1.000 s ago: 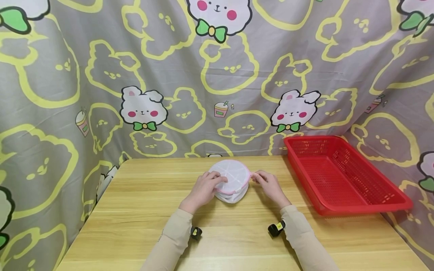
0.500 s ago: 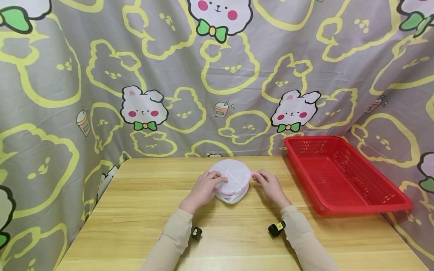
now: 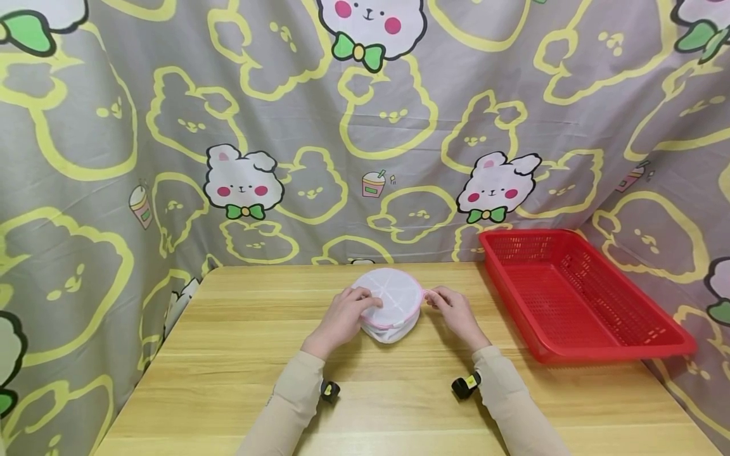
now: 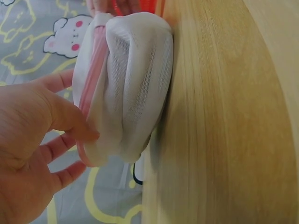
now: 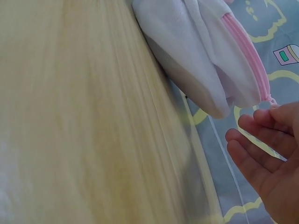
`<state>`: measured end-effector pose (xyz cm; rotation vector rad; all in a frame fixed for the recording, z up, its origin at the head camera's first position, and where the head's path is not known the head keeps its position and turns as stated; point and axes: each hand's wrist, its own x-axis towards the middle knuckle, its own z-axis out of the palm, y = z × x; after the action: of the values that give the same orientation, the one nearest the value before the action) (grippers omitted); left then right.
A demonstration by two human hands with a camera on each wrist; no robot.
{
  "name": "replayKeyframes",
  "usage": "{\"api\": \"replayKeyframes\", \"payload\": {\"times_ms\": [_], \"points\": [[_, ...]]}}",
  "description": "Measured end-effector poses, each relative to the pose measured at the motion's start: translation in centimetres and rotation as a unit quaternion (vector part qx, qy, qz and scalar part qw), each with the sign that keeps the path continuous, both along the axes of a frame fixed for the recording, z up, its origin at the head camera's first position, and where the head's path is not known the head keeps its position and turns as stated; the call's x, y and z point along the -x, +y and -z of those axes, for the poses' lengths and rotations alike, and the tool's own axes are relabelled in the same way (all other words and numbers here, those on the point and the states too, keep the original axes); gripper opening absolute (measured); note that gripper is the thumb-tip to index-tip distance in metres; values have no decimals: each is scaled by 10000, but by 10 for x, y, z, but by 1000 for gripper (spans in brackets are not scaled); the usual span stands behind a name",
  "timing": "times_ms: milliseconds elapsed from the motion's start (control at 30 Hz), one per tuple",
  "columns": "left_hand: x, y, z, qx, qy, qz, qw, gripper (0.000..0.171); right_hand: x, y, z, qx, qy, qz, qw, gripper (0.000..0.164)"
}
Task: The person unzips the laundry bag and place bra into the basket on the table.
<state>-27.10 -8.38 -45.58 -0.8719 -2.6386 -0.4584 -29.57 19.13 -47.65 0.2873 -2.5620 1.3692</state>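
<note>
White mesh bag [image 4: 138, 88], pink zip [image 5: 247, 51]: on tabletop [image 3: 228, 361]. Left hand [image 3: 344, 316]: fingers over lid [image 3: 396, 291], thumb at side, gripping. Right hand [image 3: 454, 311]: fingertips pinching zip pull [image 5: 273, 101]. Forearms [image 3: 293, 396] angled inward.

A red basket [image 3: 618, 352] rests on the wooden table [image 3: 399, 405] near grey patterned cloth [image 3: 388, 95].

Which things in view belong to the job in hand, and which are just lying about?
In the job:
- white mesh bag, edge pinched by the left hand
- pink zip pull, pinched by the right hand

Apparently just around it:
- red basket, touched by neither hand
- patterned curtain, backdrop
- wooden table, only a work surface
</note>
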Motion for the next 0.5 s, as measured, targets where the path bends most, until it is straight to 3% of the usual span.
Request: {"api": "replayKeyframes", "payload": {"times_ms": [333,500], "points": [[0,-3,0,-184,-107,-90,9997,45,-1,2,-1,-195,-71,-184,9996,27],[3,-6,0,-349,-178,-160,9991,45,-1,5,-1,-194,-188,-510,9983,24]]}}
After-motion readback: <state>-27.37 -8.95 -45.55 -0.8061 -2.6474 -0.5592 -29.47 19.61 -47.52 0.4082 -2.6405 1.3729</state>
